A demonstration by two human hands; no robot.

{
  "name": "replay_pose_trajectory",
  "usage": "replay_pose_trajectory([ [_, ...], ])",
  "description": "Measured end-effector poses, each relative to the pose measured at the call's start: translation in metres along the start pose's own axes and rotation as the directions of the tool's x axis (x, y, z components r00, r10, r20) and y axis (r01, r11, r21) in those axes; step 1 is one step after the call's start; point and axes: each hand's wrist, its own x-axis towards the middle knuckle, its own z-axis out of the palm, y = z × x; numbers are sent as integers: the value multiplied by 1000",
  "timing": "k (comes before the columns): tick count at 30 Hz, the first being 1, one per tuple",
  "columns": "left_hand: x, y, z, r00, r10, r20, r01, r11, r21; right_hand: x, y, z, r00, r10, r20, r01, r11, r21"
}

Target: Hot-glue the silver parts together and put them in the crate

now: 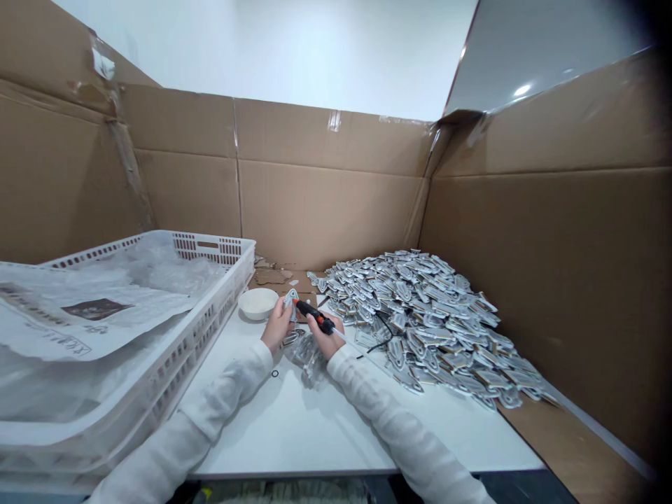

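Near the middle of the white table, my left hand holds up a small grey-white flat part. My right hand is wrapped round a black and orange glue gun, whose tip points left and meets or nearly meets the part. A white stick or cord runs back from the tool past my right wrist. Below and between my hands lies a clear plastic bag with small pieces by it. A small black ring lies beneath my left hand.
A white bowl stands left of my hands. Farther left is a white plastic crate with clear bags and a printed sheet. A large heap of grey flat parts covers the right side. Cardboard walls surround the table.
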Motion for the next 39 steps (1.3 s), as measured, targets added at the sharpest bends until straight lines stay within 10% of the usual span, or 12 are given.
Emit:
replay_pose_trajectory([
  [39, -1, -2, 2, 998, 60, 28, -59, 998, -36, 4, 10, 6, 996, -20, -86, 5, 987, -163],
])
